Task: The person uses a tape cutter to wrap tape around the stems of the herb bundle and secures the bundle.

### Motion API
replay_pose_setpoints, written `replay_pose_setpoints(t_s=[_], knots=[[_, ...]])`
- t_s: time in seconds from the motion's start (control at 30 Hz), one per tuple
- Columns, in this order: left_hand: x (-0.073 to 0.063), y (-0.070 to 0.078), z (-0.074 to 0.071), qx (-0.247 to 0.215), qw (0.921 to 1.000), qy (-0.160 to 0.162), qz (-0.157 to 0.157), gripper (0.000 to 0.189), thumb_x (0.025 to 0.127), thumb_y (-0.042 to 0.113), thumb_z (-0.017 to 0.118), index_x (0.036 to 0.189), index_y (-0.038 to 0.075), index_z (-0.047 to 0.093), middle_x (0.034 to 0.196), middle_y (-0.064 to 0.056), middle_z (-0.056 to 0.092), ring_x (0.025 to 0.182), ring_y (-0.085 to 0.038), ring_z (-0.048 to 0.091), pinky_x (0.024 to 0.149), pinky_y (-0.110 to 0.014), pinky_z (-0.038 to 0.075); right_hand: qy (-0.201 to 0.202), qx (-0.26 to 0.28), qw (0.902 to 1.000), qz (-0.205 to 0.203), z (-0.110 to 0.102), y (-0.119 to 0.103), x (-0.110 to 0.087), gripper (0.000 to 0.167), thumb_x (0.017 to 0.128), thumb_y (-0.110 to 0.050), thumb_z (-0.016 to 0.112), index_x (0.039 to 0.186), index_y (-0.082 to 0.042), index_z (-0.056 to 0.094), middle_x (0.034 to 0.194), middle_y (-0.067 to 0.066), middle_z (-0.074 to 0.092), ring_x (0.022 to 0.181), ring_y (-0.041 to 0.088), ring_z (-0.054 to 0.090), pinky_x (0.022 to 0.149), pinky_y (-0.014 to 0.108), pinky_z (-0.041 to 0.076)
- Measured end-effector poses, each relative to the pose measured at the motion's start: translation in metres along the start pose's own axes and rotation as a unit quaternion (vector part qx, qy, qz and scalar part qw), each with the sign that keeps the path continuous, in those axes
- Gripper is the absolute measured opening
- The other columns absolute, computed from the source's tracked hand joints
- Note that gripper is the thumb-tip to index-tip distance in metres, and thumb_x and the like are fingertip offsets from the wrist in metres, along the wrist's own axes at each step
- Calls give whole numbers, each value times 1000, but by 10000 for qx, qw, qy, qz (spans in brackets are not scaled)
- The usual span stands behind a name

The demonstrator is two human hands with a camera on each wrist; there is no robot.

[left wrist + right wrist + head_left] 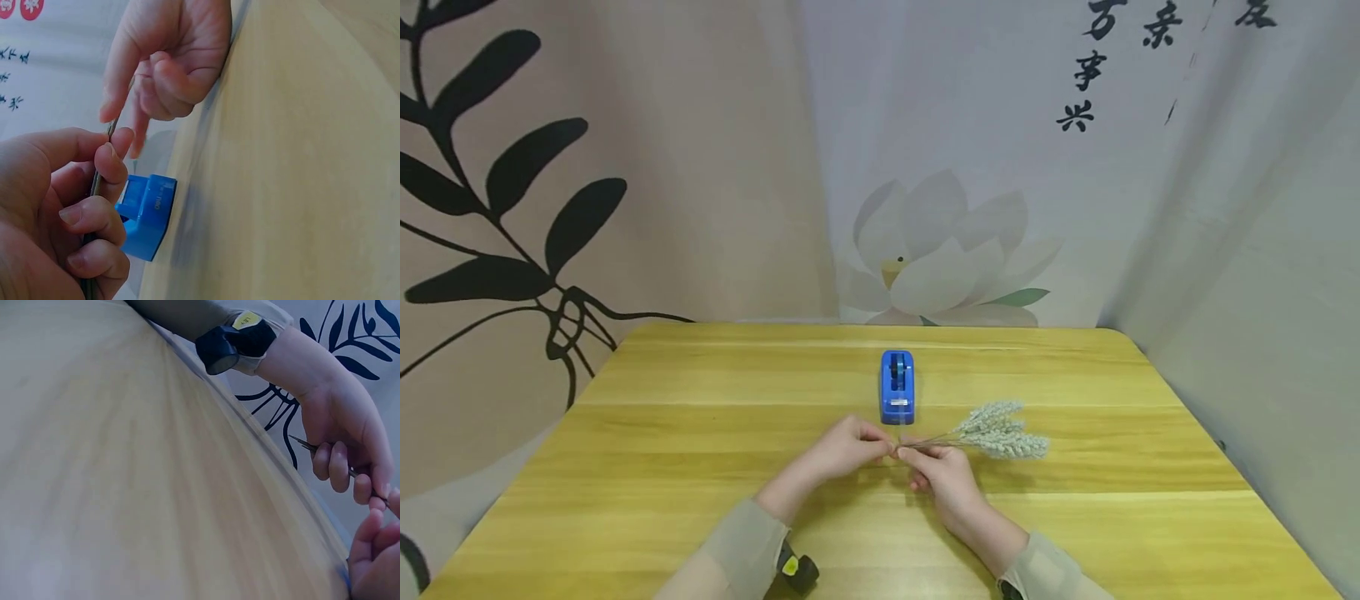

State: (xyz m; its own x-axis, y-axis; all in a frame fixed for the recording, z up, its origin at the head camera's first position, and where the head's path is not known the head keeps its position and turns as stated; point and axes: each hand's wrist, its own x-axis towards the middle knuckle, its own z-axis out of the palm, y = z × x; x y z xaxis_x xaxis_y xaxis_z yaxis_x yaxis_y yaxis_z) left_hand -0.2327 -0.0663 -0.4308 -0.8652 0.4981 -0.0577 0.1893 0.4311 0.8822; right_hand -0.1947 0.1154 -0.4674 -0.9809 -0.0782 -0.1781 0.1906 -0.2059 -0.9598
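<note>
A bunch of pale green artificial grain stalks (1003, 433) lies sideways above the table, heads to the right. My left hand (853, 447) grips the lower ends of the thin stems; in the left wrist view its fingers (97, 219) curl round the dark stems (95, 184). My right hand (951, 483) pinches the stems close beside the left fingertips, with the heads beyond it. Just past both hands stands a blue tape dispenser (897, 387). A clear strip of tape (902, 431) seems to run from it toward the fingers. In the right wrist view the stem ends (301, 442) stick out of the left hand.
The wooden table (685, 417) reaches back to a curtain (737, 167) printed with leaves, a lotus and characters. A black wrist camera (799, 571) is strapped at the left sleeve. Another curtain runs along the table's right side.
</note>
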Motion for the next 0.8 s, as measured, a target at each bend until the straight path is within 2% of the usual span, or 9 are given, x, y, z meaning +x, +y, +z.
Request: replay_pose_setpoints(t_s=[0.17, 0.3, 0.4, 0.47, 0.5, 0.57, 0.67, 0.73, 0.8], knots=[[-2, -1, -2, 13, 10000, -25, 85, 17, 90, 15, 62, 87, 6, 76, 76, -9, 66, 50, -7, 34, 45, -20, 27, -221, -374, 9989, 160, -6, -4, -7, 38, 87, -12, 71, 116, 11, 63, 64, -3, 50, 50, 6, 40, 55, 22, 47], [-1, -2, -3, 15, 9999, -70, 102, 17, 91, 15, 62, 89, 8, 77, 80, -8, 68, 48, -7, 32, 43, -19, 26, -511, -987, 9938, 57, -18, -14, -21, 37, 85, -11, 72, 116, 8, 64, 76, 1, 60, 51, 7, 45, 56, 25, 51], [-1, -2, -2, 6, 9999, -83, 103, 17, 91, 14, 61, 90, 6, 77, 82, -7, 69, 48, -7, 32, 43, -19, 26, -845, -1668, 9818, -337, -28, -28, -31, 34, 85, -9, 72, 113, 8, 66, 81, 5, 65, 56, 10, 53, 59, 28, 54], [-1, -2, -2, 4, 9999, -90, 103, 18, 91, 14, 61, 91, 5, 76, 83, -6, 69, 48, -7, 32, 43, -19, 26, -1029, -2198, 9669, -792, -34, -41, -35, 31, 85, -9, 72, 111, 8, 66, 81, 6, 64, 60, 13, 57, 60, 29, 54], [-1, -2, -2, -4, 9999, -92, 93, 18, 91, 14, 61, 91, 4, 76, 82, -7, 69, 47, -6, 32, 42, -19, 26, -1085, -2501, 9559, -1091, -37, -46, -35, 30, 86, -10, 72, 110, 7, 67, 82, 5, 64, 63, 13, 58, 61, 29, 54], [-1, -2, -1, -15, 9999, -103, 69, 18, 91, 13, 61, 91, 4, 76, 82, -7, 69, 46, -6, 31, 42, -19, 26, -1045, -3147, 9271, -1748, -40, -56, -34, 25, 86, -11, 73, 106, 3, 70, 84, 3, 65, 68, 13, 60, 63, 28, 54], [-2, -2, 0, -18, 9999, -126, 34, 18, 91, 13, 61, 91, 4, 76, 82, -6, 70, 45, -6, 30, 41, -19, 26, -780, -4127, 8688, -2623, -40, -65, -29, 22, 83, -13, 76, 104, -6, 73, 90, 0, 68, 79, 12, 63, 69, 29, 54], [-2, -3, 1, -31, 9999, -138, 30, 18, 91, 14, 61, 91, 4, 76, 83, -6, 70, 45, -6, 30, 41, -19, 26, -637, -4705, 8291, -2954, -39, -68, -25, 24, 81, -14, 78, 104, -10, 73, 97, 0, 70, 86, 14, 65, 75, 32, 55], [-2, -3, 1, -58, 9999, -152, 49, 18, 91, 13, 60, 91, 4, 76, 85, -5, 70, 46, -6, 30, 41, -19, 26, -624, -5163, 7974, -3062, -36, -69, -20, 27, 80, -16, 79, 106, -11, 73, 103, 0, 70, 93, 16, 65, 79, 35, 54]])
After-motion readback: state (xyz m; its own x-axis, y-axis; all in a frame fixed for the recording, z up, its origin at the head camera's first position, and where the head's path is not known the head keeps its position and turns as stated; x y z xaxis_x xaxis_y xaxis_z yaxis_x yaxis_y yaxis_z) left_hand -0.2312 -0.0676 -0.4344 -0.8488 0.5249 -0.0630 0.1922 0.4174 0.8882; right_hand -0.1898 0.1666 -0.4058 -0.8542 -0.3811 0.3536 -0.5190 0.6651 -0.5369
